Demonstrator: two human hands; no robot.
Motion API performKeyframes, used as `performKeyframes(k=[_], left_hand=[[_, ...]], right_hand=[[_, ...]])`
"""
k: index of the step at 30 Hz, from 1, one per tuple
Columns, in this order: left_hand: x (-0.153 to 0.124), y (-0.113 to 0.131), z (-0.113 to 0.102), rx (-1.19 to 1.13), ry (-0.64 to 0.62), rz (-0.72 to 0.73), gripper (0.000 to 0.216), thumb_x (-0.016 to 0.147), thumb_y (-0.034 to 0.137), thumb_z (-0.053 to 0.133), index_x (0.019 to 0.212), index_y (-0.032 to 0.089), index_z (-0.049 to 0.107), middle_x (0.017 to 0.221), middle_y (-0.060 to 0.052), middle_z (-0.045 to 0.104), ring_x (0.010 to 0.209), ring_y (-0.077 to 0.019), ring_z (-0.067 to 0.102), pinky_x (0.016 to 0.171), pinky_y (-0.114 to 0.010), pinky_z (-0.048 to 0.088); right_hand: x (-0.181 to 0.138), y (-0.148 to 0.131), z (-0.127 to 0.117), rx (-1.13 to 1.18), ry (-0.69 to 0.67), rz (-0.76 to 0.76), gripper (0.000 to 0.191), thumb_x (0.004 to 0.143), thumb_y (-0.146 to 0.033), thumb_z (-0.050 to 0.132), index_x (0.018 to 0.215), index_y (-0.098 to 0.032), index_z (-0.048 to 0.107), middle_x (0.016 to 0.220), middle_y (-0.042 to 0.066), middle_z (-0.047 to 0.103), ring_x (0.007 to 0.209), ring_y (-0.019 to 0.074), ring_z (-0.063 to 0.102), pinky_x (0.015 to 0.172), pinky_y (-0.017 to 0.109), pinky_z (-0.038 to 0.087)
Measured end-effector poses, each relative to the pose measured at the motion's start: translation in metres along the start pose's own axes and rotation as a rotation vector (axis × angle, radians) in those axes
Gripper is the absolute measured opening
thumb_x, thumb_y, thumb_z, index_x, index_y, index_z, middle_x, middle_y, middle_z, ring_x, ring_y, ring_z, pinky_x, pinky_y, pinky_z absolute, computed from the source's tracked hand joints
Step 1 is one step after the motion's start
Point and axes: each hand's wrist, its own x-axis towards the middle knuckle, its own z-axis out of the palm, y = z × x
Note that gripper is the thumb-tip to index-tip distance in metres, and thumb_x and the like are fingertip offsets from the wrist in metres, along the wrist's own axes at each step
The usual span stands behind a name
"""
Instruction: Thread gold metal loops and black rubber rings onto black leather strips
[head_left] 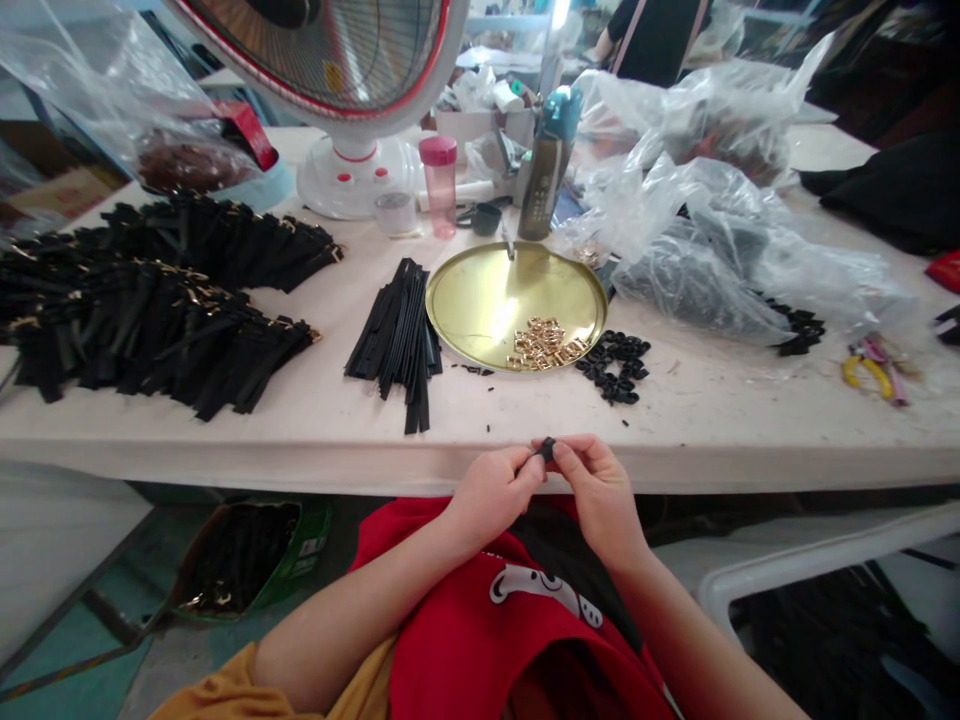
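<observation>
My left hand (495, 492) and my right hand (596, 485) meet at the table's front edge, both pinching one small black piece (547, 448) between the fingertips. A black strap seems to hang from it down over the red cloth (510, 610) on my lap, though this is hard to make out. Beyond the hands lie a gold round tray (480, 300) holding several small gold metal clasps (544, 345), a pile of black loops (616, 365) to its right, and a bundle of black straps (397, 335) to its left.
Large heaps of finished black straps with gold ends (150, 300) cover the left of the white table (712, 420). A fan (337, 70), a pink bottle (439, 180) and a dark flask (544, 170) stand behind. Clear plastic bags (720, 230) lie right. Yellow-handled pliers (874, 368) far right. A green bag (247, 560) sits on the floor.
</observation>
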Motion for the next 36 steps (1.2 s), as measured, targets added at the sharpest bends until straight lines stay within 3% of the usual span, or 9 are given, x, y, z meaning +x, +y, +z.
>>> performKeyframes(k=[3,5,13,16,20,25,30,33,36], left_hand=[[-0.001,0.0,0.003,0.022,0.008,0.002,0.031,0.085,0.029,0.034,0.069,0.016,0.057,0.056,0.001,0.054,0.057,-0.0122,0.048,0.055,-0.021,0.033],[-0.001,-0.002,0.004,0.04,0.005,0.029,0.031,0.085,0.03,0.034,0.069,0.016,0.057,0.062,0.0,0.057,0.06,-0.0122,0.049,0.056,-0.021,0.033],[-0.001,-0.008,0.006,0.168,0.055,0.062,0.032,0.087,0.032,0.032,0.079,0.017,0.059,0.074,-0.003,0.063,0.067,-0.0146,0.054,0.061,-0.023,0.037],[0.001,-0.01,0.013,0.156,0.071,0.053,0.033,0.088,0.033,0.03,0.078,0.017,0.058,0.076,-0.003,0.063,0.069,-0.015,0.055,0.062,-0.024,0.037],[0.002,-0.01,0.01,0.146,0.01,0.068,0.033,0.089,0.033,0.03,0.082,0.017,0.058,0.082,-0.005,0.063,0.074,-0.0167,0.056,0.067,-0.026,0.039],[-0.004,-0.01,-0.01,0.0,-0.159,0.002,0.038,0.086,0.029,0.036,0.121,0.017,0.044,0.07,-0.001,0.06,0.064,-0.0151,0.054,0.064,-0.026,0.039],[-0.002,-0.013,-0.018,-0.103,-0.064,-0.001,0.05,0.086,0.024,0.033,0.135,0.017,0.027,0.069,0.0,0.056,0.067,-0.0141,0.051,0.068,-0.026,0.038],[0.005,-0.02,-0.024,-0.246,-0.045,-0.029,0.05,0.086,0.031,0.037,0.134,0.018,0.031,0.063,0.003,0.051,0.06,-0.0118,0.048,0.062,-0.024,0.038],[0.015,-0.027,-0.03,-0.392,0.046,-0.111,0.04,0.084,0.039,0.04,0.115,0.016,0.049,0.053,0.006,0.043,0.049,-0.0088,0.04,0.052,-0.02,0.034]], right_hand=[[-0.007,0.004,-0.003,-0.21,0.064,-0.208,0.009,0.079,-0.029,0.058,0.085,-0.023,0.061,0.093,0.005,0.067,0.088,0.02,0.06,0.084,0.037,0.044],[-0.007,0.006,-0.007,-0.259,0.067,-0.234,0.012,0.079,-0.031,0.056,0.086,-0.024,0.062,0.092,0.005,0.066,0.089,0.0204,0.059,0.084,0.037,0.043],[0.006,0.006,-0.004,0.089,-0.01,0.155,0.03,0.073,-0.044,0.06,0.088,-0.019,0.067,0.075,0.002,0.063,0.07,0.0154,0.055,0.07,0.029,0.043],[0.0,0.009,0.002,0.134,0.032,0.168,0.032,0.074,-0.047,0.058,0.085,-0.018,0.066,0.067,0.001,0.06,0.064,0.0142,0.051,0.063,0.027,0.042],[-0.004,0.007,-0.001,0.115,-0.038,0.177,0.029,0.075,-0.045,0.058,0.083,-0.018,0.064,0.07,0.0,0.059,0.066,0.0145,0.051,0.062,0.026,0.041],[0.007,0.005,-0.008,0.077,0.008,0.196,0.026,0.073,-0.042,0.061,0.082,-0.018,0.063,0.061,-0.002,0.053,0.06,0.0131,0.048,0.06,0.025,0.039],[0.008,0.005,0.01,0.116,-0.163,0.22,0.027,0.077,-0.043,0.055,0.086,-0.018,0.06,0.063,-0.001,0.053,0.056,0.0121,0.045,0.057,0.025,0.038],[0.027,-0.003,0.007,-0.087,-0.257,0.116,0.026,0.079,-0.043,0.052,0.081,-0.018,0.059,0.066,0.0,0.055,0.06,0.0134,0.048,0.059,0.026,0.039],[0.076,-0.012,-0.01,-0.495,-0.126,-0.171,0.024,0.081,-0.04,0.049,0.086,-0.018,0.058,0.075,0.003,0.057,0.067,0.0156,0.05,0.063,0.027,0.039]])
